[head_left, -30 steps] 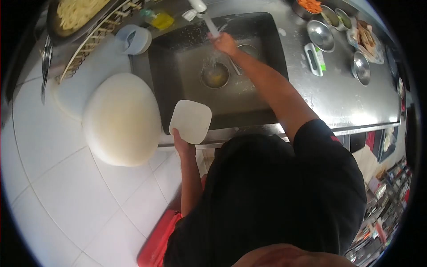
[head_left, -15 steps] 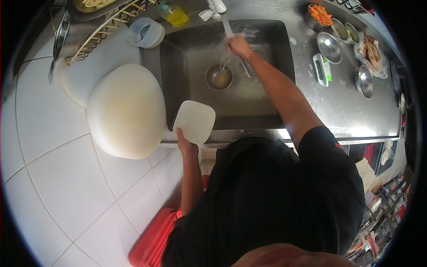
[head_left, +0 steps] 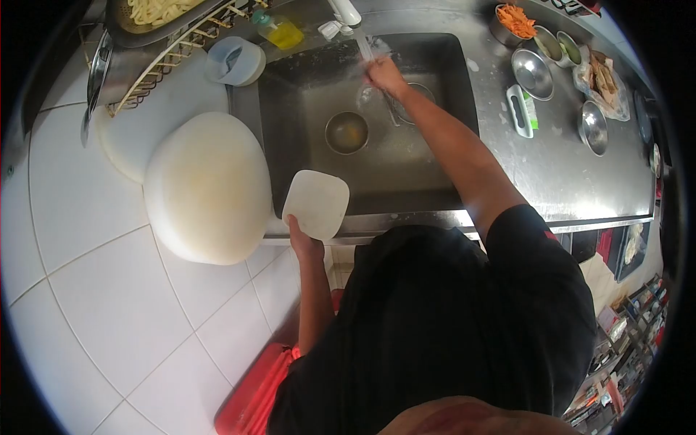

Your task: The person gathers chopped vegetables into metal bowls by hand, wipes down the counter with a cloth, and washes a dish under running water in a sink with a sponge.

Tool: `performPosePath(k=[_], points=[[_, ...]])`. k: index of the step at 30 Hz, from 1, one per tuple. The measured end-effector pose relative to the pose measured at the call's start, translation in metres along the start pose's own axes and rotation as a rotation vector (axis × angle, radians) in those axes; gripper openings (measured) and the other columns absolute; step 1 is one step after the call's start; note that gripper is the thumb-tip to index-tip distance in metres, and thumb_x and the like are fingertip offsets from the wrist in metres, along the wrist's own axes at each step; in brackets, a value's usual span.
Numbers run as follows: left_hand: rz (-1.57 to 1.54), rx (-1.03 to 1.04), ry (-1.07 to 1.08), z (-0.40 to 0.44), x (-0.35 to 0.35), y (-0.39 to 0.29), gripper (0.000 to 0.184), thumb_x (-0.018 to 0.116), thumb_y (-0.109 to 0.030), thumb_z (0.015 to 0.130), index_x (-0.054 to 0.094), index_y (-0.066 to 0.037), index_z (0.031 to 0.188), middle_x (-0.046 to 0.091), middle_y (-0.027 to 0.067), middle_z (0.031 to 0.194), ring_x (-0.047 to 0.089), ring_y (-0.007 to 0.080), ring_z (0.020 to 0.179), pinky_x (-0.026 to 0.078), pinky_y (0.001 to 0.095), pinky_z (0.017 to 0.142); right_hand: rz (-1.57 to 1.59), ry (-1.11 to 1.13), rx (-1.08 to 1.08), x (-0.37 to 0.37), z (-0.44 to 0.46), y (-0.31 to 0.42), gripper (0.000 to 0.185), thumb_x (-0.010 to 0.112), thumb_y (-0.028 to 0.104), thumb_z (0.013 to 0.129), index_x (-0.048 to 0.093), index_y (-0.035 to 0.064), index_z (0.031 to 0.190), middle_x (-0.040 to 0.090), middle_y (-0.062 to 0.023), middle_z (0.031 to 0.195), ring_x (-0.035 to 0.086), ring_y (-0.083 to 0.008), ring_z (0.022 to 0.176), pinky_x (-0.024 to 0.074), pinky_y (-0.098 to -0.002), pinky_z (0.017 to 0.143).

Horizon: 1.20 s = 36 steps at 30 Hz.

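My left hand [head_left: 307, 245] grips the lower edge of a white, rounded-square plastic piece [head_left: 317, 205], like a lid or shallow dish, at the sink's front rim. Under the running water from the white tap [head_left: 345, 11], my right hand [head_left: 384, 75] is closed around a slim metal utensil [head_left: 394, 113] that points down into the sink; its kind is blurred by water. The dark sink basin [head_left: 304, 152] has a round drain cup [head_left: 346, 133] with something yellowish in it. Beside the right wrist lies a round, ring-like outline [head_left: 419, 101], partly hidden by the forearm.
Left of the sink stands a thick white round board [head_left: 206, 188]. Behind it are a plastic tub [head_left: 235, 61], a yellow soap bottle [head_left: 281, 30] and a rack [head_left: 170, 61]. The right counter holds metal bowls [head_left: 532, 74], shredded carrot [head_left: 515, 20] and a white-handled peeler-like tool [head_left: 519, 110].
The slim utensil in my right hand has shifted and shows less clearly. Water that splashed toward the drain cup now falls mostly around the hand. My left hand stays nearly still.
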State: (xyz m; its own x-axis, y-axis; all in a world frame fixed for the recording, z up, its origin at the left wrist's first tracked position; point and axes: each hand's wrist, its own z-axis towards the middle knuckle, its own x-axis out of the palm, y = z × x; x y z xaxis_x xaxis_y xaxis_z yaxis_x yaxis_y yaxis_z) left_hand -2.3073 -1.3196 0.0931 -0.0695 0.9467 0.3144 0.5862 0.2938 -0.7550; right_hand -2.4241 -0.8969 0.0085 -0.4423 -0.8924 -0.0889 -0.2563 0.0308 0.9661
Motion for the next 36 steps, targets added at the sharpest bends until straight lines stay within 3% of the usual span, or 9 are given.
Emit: performPosePath(k=[8, 14, 18, 21, 24, 30, 33, 35, 36], points=[[-0.016, 0.007, 0.027, 0.001, -0.008, 0.001, 0.056, 0.035, -0.039, 0.101, 0.032, -0.001, 0.142, 0.043, 0.0133, 0.141, 0.044, 0.0281, 0.128, 0.035, 0.0398, 0.107, -0.036, -0.149, -0.452, 0.009, -0.016, 0.013, 0.044, 0.045, 0.000, 0.077, 0.057, 0.0022, 0.119, 0.067, -0.0063, 0.081, 0.066, -0.0196, 0.075, 0.0513, -0.0343, 0.071], [-0.013, 0.026, 0.016, 0.001, -0.013, 0.003, 0.056, 0.036, -0.039, 0.101, 0.034, 0.001, 0.141, 0.045, 0.0146, 0.140, 0.045, 0.0281, 0.127, 0.035, 0.0380, 0.107, -0.084, -0.112, -0.266, 0.010, -0.011, 0.006, 0.036, 0.053, 0.005, 0.080, 0.059, 0.0031, 0.116, 0.068, -0.0115, 0.081, 0.065, -0.0309, 0.072, 0.0508, -0.0412, 0.070], [-0.097, 0.002, -0.038, 0.010, -0.027, 0.011, 0.057, 0.037, -0.038, 0.101, 0.034, 0.003, 0.140, 0.045, 0.0151, 0.139, 0.046, 0.0275, 0.127, 0.035, 0.0377, 0.107, -0.663, -0.098, -0.259, 0.024, -0.007, 0.031, 0.025, 0.056, 0.010, 0.082, 0.059, -0.0005, 0.104, 0.064, -0.0226, 0.082, 0.063, -0.0412, 0.078, 0.0497, -0.0462, 0.070], [-0.148, -0.004, -0.059, 0.009, -0.034, 0.014, 0.056, 0.037, -0.038, 0.101, 0.035, 0.003, 0.139, 0.046, 0.0150, 0.139, 0.046, 0.0269, 0.127, 0.034, 0.0375, 0.107, -0.704, -0.001, -0.567, 0.045, -0.041, 0.094, 0.017, 0.053, 0.004, 0.082, 0.057, 0.0002, 0.098, 0.063, -0.0225, 0.084, 0.062, -0.0420, 0.083, 0.0497, -0.0480, 0.072], [-0.148, 0.014, -0.084, 0.011, -0.040, 0.016, 0.055, 0.037, -0.038, 0.102, 0.036, 0.002, 0.139, 0.046, 0.0140, 0.139, 0.046, 0.0266, 0.126, 0.035, 0.0371, 0.107, -0.401, 0.073, -0.752, 0.085, -0.077, 0.182, 0.016, 0.054, 0.003, 0.087, 0.058, 0.0040, 0.103, 0.065, -0.0173, 0.081, 0.066, -0.0340, 0.078, 0.0515, -0.0406, 0.071], [-0.196, -0.016, -0.091, 0.002, -0.046, 0.010, 0.055, 0.038, -0.038, 0.102, 0.036, 0.002, 0.139, 0.046, 0.0130, 0.139, 0.046, 0.0257, 0.127, 0.035, 0.0365, 0.106, -0.268, -0.123, -1.661, 0.137, -0.154, 0.388, 0.019, 0.055, -0.004, 0.083, 0.058, 0.0036, 0.100, 0.061, -0.0107, 0.078, 0.061, -0.0270, 0.067, 0.0512, -0.0313, 0.063], [-0.201, 0.001, -0.094, 0.003, -0.056, 0.015, 0.056, 0.037, -0.039, 0.101, 0.036, 0.002, 0.139, 0.047, 0.0134, 0.138, 0.046, 0.0259, 0.126, 0.035, 0.0367, 0.106, -0.367, -0.347, -1.738, 0.157, -0.149, 0.445, 0.021, 0.050, 0.004, 0.086, 0.057, 0.0012, 0.106, 0.062, -0.0141, 0.094, 0.062, -0.0297, 0.083, 0.0510, -0.0396, 0.072], [-0.189, 0.019, -0.089, 0.005, -0.071, 0.022, 0.054, 0.037, -0.038, 0.101, 0.036, -0.001, 0.140, 0.047, 0.0137, 0.137, 0.048, 0.0261, 0.124, 0.038, 0.0375, 0.105, -0.209, -0.218, -1.695, 0.162, -0.160, 0.469, 0.030, 0.041, -0.003, 0.084, 0.053, -0.0052, 0.112, 0.055, -0.0211, 0.115, 0.053, -0.0343, 0.107, 0.0446, -0.0434, 0.091], [-0.171, 0.010, -0.063, 0.007, -0.075, 0.026, 0.053, 0.036, -0.038, 0.101, 0.036, -0.002, 0.140, 0.047, 0.0139, 0.137, 0.049, 0.0263, 0.123, 0.039, 0.0379, 0.104, -0.301, -0.277, -1.727, 0.174, -0.126, 0.476, 0.027, 0.043, -0.003, 0.087, 0.053, -0.0053, 0.112, 0.055, -0.0219, 0.114, 0.055, -0.0334, 0.103, 0.0458, -0.0426, 0.089]])
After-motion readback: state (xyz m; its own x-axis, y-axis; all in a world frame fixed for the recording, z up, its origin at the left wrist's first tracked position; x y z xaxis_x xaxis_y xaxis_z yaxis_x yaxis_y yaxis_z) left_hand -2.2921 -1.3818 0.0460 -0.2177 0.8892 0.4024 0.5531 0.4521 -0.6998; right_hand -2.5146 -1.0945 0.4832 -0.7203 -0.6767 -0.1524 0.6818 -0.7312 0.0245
